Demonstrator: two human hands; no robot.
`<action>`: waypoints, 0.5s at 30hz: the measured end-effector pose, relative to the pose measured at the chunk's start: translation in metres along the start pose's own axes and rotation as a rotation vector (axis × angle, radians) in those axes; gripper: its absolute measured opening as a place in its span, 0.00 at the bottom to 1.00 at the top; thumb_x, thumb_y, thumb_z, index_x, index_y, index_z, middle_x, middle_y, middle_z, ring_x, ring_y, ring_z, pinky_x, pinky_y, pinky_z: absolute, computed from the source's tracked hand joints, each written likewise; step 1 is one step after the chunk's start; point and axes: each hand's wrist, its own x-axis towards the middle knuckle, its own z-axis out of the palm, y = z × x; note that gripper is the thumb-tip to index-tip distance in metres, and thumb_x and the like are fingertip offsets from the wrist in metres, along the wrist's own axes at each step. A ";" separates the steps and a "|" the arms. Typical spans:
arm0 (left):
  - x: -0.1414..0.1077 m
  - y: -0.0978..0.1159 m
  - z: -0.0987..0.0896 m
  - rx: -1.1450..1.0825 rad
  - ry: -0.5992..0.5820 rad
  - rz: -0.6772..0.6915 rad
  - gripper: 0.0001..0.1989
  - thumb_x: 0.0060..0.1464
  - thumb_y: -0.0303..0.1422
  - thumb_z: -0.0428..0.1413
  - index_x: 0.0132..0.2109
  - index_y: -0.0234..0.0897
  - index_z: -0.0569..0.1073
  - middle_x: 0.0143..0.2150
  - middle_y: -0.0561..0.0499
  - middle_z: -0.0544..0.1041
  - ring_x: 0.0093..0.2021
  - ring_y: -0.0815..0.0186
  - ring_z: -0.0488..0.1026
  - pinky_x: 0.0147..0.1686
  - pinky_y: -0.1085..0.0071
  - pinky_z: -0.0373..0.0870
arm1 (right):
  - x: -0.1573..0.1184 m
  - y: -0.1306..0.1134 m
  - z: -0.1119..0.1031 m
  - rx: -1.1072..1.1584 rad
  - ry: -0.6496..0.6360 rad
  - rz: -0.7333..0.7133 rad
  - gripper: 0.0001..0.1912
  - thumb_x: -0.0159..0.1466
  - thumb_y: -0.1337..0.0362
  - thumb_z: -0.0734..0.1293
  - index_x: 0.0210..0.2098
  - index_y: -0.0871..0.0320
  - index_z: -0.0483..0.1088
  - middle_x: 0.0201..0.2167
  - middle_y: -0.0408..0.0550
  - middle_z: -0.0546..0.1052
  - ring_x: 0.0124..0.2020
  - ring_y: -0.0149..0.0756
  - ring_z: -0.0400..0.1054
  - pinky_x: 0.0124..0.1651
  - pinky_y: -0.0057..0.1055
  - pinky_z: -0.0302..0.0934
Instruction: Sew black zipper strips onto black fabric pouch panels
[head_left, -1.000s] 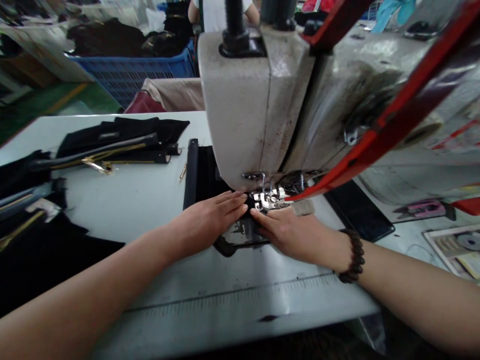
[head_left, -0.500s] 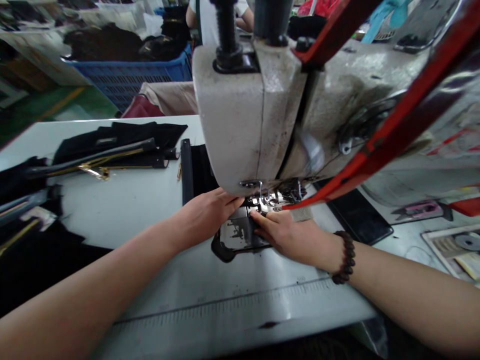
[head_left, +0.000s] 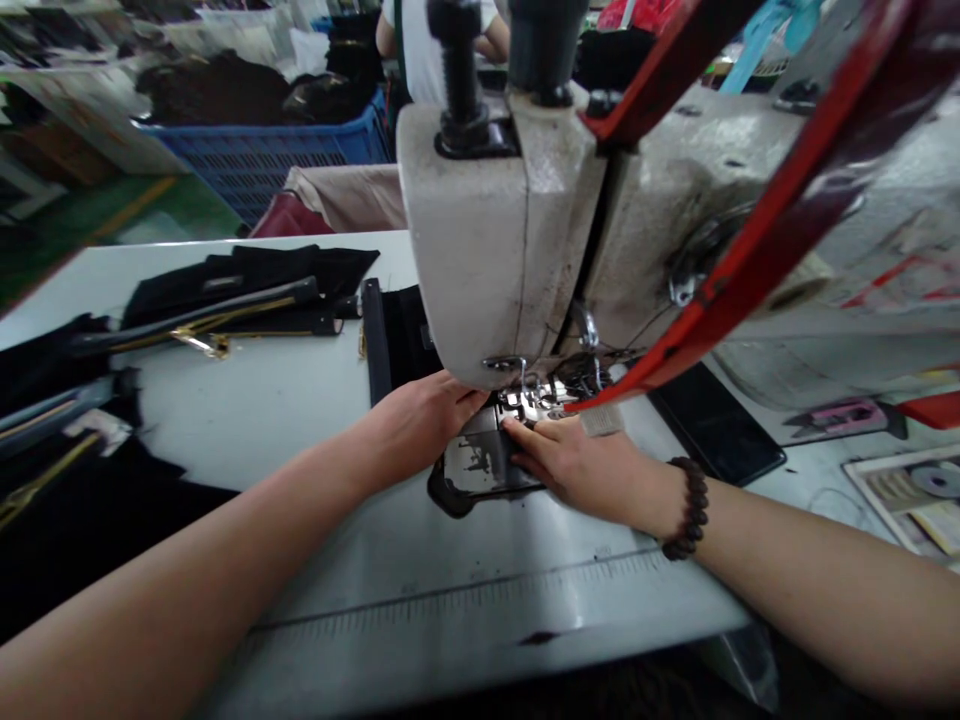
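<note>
A sewing machine (head_left: 480, 240) stands over the table with its needle and presser foot area (head_left: 536, 395) low at the front. Under its head lies a black fabric piece (head_left: 405, 320) with a stiff black strip (head_left: 376, 345) along its left side. My left hand (head_left: 427, 420) is closed on the fabric's near edge, left of the presser foot; its fingertips are partly hidden. My right hand (head_left: 577, 455) is just right of the needle, index finger pointing to the foot and the other fingers curled, pressing the edge of the work. Beneath them shows the worn metal bed plate (head_left: 480, 460).
Black fabric pieces with gold zips (head_left: 247, 290) lie at the left of the table (head_left: 247, 400). On the right are a black phone-like slab (head_left: 720, 425), pink-handled snips (head_left: 840, 418) and a tray with a bobbin (head_left: 937, 480). Behind stand a blue crate (head_left: 262, 150) and a person (head_left: 435, 50).
The whole view has shifted slightly. The thread lever on the machine, blurred before, now shows sharply and lower. Both hands stay in nearly the same place by the presser foot.
</note>
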 end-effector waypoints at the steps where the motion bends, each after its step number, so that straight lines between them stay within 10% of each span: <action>1: 0.000 -0.001 -0.006 -0.010 -0.030 -0.010 0.16 0.58 0.25 0.44 0.51 0.28 0.67 0.51 0.41 0.70 0.53 0.60 0.65 0.51 0.66 0.64 | 0.000 0.000 0.001 -0.001 0.002 0.002 0.17 0.64 0.60 0.58 0.50 0.60 0.63 0.31 0.46 0.75 0.27 0.31 0.66 0.21 0.29 0.40; 6: -0.018 0.019 -0.037 -0.084 -0.162 0.001 0.14 0.59 0.35 0.46 0.45 0.34 0.73 0.47 0.47 0.74 0.48 0.63 0.70 0.49 0.68 0.66 | -0.005 0.007 0.002 0.035 0.066 -0.057 0.16 0.64 0.60 0.57 0.48 0.60 0.65 0.27 0.45 0.75 0.25 0.31 0.66 0.23 0.29 0.44; 11: -0.048 0.069 -0.047 -0.082 -0.032 0.111 0.24 0.52 0.41 0.55 0.51 0.29 0.67 0.52 0.41 0.70 0.53 0.59 0.65 0.50 0.66 0.65 | -0.013 0.014 -0.011 0.122 0.074 -0.280 0.15 0.64 0.58 0.57 0.45 0.61 0.65 0.25 0.43 0.73 0.24 0.29 0.64 0.24 0.29 0.44; 15: -0.066 0.035 -0.039 -0.004 -0.011 -0.014 0.28 0.49 0.35 0.56 0.57 0.37 0.60 0.59 0.41 0.61 0.60 0.52 0.55 0.56 0.47 0.52 | -0.015 0.015 -0.013 0.142 0.044 -0.294 0.15 0.64 0.57 0.57 0.43 0.61 0.66 0.24 0.43 0.71 0.23 0.29 0.63 0.24 0.29 0.45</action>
